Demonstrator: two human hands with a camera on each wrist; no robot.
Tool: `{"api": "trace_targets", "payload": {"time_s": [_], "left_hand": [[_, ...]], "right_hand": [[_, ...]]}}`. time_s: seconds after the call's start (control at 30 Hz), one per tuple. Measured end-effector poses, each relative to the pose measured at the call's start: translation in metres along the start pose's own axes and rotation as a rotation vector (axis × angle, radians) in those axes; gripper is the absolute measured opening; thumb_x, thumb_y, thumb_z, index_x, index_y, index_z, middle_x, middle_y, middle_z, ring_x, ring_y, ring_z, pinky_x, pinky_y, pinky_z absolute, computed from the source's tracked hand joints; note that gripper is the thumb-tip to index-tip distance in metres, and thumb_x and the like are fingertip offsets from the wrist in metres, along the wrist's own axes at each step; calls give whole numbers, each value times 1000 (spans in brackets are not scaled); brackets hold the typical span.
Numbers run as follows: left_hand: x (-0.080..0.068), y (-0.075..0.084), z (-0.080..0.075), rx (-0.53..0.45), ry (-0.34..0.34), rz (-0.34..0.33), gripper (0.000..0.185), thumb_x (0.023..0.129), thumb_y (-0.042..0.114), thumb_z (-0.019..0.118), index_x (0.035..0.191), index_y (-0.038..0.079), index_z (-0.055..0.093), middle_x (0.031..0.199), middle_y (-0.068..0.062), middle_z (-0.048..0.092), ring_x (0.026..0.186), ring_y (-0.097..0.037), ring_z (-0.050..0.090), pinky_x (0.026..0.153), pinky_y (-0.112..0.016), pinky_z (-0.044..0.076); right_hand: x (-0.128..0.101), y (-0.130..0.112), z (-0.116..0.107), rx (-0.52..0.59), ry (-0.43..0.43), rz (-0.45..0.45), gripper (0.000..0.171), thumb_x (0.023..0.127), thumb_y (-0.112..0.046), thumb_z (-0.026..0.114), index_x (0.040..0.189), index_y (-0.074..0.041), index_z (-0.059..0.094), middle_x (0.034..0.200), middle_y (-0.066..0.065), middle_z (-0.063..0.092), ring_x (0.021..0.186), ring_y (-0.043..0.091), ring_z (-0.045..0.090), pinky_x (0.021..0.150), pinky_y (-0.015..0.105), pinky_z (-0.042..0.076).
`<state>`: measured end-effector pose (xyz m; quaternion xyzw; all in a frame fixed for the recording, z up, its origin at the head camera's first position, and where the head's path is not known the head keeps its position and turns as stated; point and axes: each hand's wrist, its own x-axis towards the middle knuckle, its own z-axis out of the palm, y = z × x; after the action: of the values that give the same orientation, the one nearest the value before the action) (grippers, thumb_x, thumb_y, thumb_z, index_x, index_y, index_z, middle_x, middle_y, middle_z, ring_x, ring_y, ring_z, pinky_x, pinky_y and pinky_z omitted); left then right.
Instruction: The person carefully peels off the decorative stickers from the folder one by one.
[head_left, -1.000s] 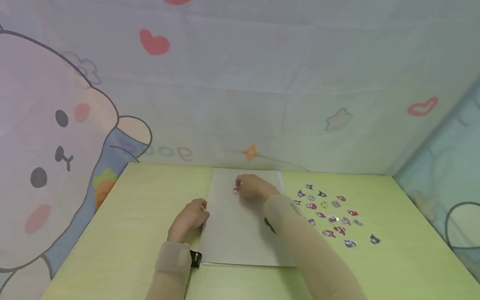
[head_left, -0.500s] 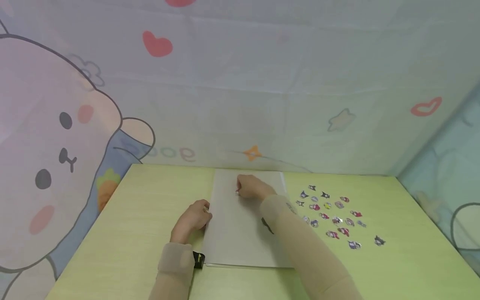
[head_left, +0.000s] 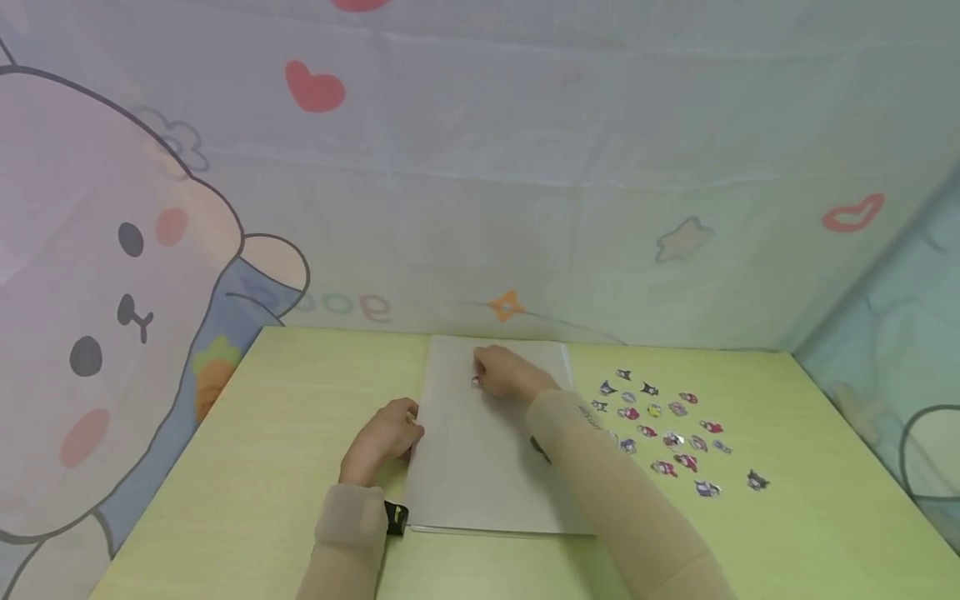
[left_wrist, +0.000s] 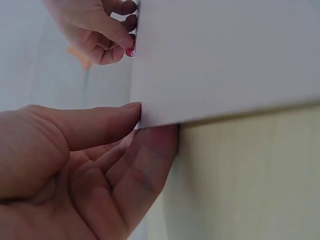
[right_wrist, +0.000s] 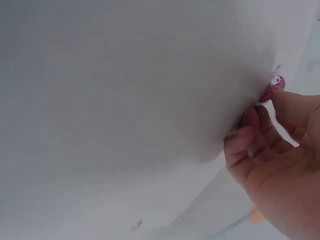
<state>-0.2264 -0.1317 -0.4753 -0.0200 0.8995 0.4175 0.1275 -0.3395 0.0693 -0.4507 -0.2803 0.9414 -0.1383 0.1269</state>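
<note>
From the head, a white sheet [head_left: 487, 442] lies mid-table [head_left: 262, 467]. The right hand [head_left: 510, 375] sits at its 12 o'clock end, pinching a pink sticker [head_left: 475, 382]. The left hand [head_left: 382, 437] rests at the sheet's 9 o'clock edge. Loose stickers [head_left: 667, 429] lie at 3 o'clock.

Left wrist: thumb and curled fingers [left_wrist: 150, 150] pinch the sheet's corner.

Right wrist: fingertips press the sticker [right_wrist: 272, 87] against the sheet.

You are seated in a child's play or craft corner: a pale green table [head_left: 247, 467] enclosed by soft fabric walls [head_left: 525, 167] printed with a cartoon bunny [head_left: 105, 292], hearts and stars, and small cartoon stickers [head_left: 667, 429] scattered on the tabletop.
</note>
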Motion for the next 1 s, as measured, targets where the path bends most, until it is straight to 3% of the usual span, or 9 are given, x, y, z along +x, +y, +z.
{"api": "trace_targets", "payload": {"time_s": [0.1,0.27,0.53,0.7,1.0], "left_hand": [[0,1,-2,-11,-10,4,35,94,1,56,127,-8,50,99,-14,62,74,-20,62,69,-34,51],[0,1,-1,-22,-19,13,37,93,-1,56,128,-9,49,100,-16,63,75,-21,62,70,-35,51],[1,-8,-5,-26,-14,5,37,93,0,56,129,-9,49,107,-18,62,79,-21,63,71,-35,52],[-1,-13,-12,-18,-6,-5,38,94,0,57,129,-11,48,111,-21,62,86,-24,64,75,-37,53],[1,-13,-12,-8,-9,-3,39,94,1,57,131,-11,48,111,-21,61,86,-23,64,76,-37,53]], "right_hand": [[-3,2,1,-51,18,-57,6,101,-13,53,96,-10,53,92,2,53,85,19,49,79,34,43],[-11,4,0,-43,21,-84,9,102,-13,52,94,-12,50,87,1,52,81,16,47,73,30,40],[-36,4,-23,-79,17,-156,13,102,-9,50,90,-12,49,76,0,51,68,13,43,64,28,37],[-59,8,-37,-152,-9,-222,14,99,-8,56,87,-11,51,74,-1,51,68,14,44,65,30,40],[-116,32,-42,-176,-58,-215,15,100,-9,55,86,-13,51,71,-6,50,66,11,44,63,30,41]]}}
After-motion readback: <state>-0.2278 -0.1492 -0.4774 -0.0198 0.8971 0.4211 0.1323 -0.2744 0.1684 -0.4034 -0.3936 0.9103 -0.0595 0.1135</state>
